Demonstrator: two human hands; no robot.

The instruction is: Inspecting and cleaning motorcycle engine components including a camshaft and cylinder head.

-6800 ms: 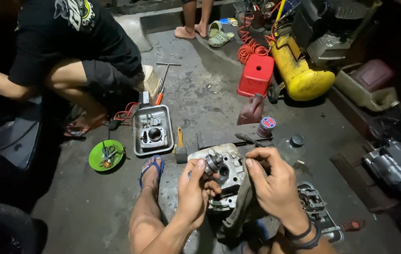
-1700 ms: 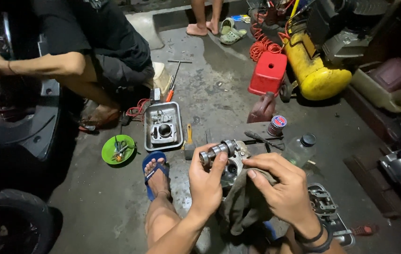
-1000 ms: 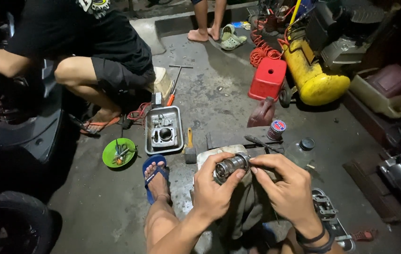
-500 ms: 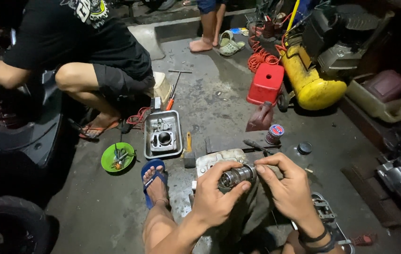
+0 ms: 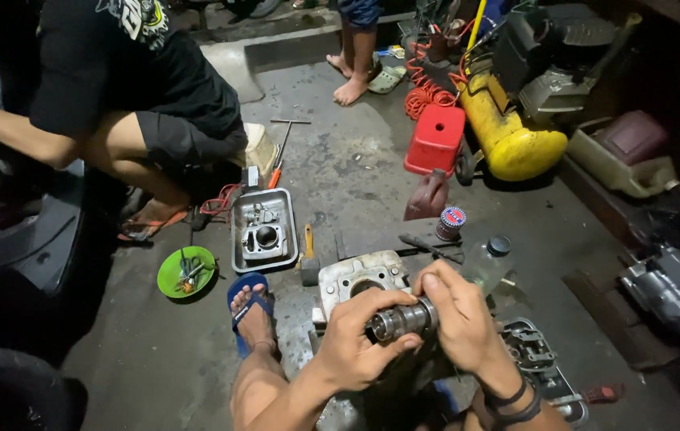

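Both hands are on a small metal shaft (image 5: 402,319), held just above the engine block (image 5: 360,275): left hand (image 5: 353,343) wraps its fingers around the near end, right hand (image 5: 456,315) pinches the far end. Green bowl (image 5: 186,272) and metal tray (image 5: 264,231) sit off left.

Stained grey concrete floor (image 5: 356,172) lit harshly from above, dark edges all round, raised concrete step (image 5: 276,52) at 12 o'clock, yellow compressor tank (image 5: 511,140) and red stool (image 5: 436,137) at 1 o'clock, dark clutter at 3 o'clock.
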